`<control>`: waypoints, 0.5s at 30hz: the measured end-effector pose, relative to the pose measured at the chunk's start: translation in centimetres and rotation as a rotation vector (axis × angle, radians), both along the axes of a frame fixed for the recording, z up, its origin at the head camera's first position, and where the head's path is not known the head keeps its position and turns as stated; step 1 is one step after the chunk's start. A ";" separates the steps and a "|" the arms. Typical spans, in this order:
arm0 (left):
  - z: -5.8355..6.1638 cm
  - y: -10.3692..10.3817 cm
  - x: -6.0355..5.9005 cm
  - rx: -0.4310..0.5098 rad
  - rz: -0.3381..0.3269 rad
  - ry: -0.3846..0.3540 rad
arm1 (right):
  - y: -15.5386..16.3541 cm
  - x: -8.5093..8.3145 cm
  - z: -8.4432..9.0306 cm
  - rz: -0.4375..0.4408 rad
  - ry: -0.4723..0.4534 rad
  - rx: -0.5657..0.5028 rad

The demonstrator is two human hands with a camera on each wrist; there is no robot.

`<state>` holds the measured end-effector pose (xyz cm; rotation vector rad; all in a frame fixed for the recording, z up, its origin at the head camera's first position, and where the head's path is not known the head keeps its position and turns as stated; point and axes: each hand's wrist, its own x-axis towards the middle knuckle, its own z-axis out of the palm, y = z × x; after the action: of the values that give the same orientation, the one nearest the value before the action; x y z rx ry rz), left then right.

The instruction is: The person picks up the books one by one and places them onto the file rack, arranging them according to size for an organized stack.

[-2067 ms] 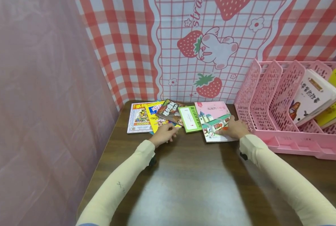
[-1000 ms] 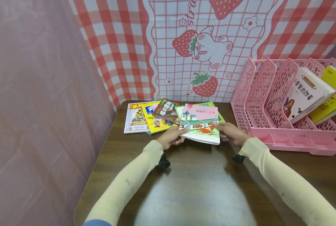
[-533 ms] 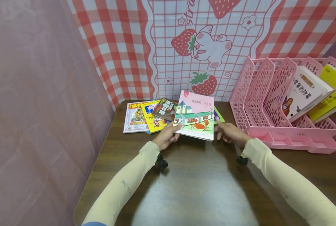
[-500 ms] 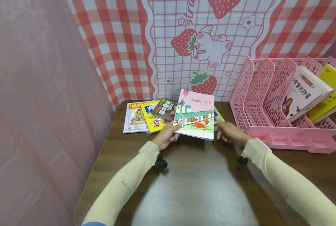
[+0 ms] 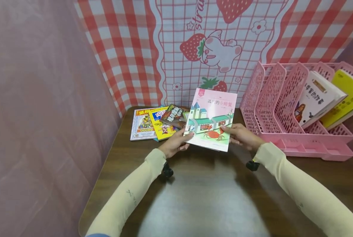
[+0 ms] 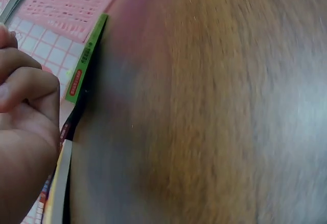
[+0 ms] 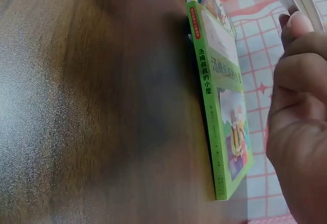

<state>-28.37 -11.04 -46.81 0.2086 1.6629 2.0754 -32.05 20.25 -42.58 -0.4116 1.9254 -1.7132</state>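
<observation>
Both hands hold a pink picture book [image 5: 212, 118] with a house and a red crab on its cover, tilted up above the table. My left hand [image 5: 176, 143] pinches its lower left edge, thumb on the cover. My right hand [image 5: 238, 135] grips its lower right edge; its fingers [image 7: 301, 81] curl in the right wrist view. Under it lies a green book [image 7: 219, 106] flat on the wooden table [image 5: 200, 197], its spine [image 6: 84, 60] also in the left wrist view.
A row of overlapping books [image 5: 155, 123] lies at the table's back left. A pink slotted file rack [image 5: 280, 108] stands at the right, holding a white book [image 5: 315, 97] and a yellow book [image 5: 346, 98]. A strawberry-patterned cloth [image 5: 209, 49] hangs behind.
The pink book was lifted off the green one and tilted up toward the camera. My right thumb has come onto its cover, and both hands have risen slightly.
</observation>
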 end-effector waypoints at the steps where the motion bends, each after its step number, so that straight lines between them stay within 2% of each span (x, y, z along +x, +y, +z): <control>1: 0.0 0.0 0.0 -0.020 0.000 0.001 | 0.1 0.1 0.1 -0.008 0.019 0.005; 11: 0.1 0.7 -0.5 -0.232 0.056 0.040 | 0.7 1.3 0.5 -0.157 0.207 -0.040; 15: 0.2 1.1 -0.7 -0.268 0.052 0.054 | 0.9 1.8 0.8 -0.238 0.247 -0.063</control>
<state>-29.05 -9.95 -46.58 0.1355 1.9756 1.8722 -30.20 21.10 -41.78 -0.4501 2.1732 -1.9559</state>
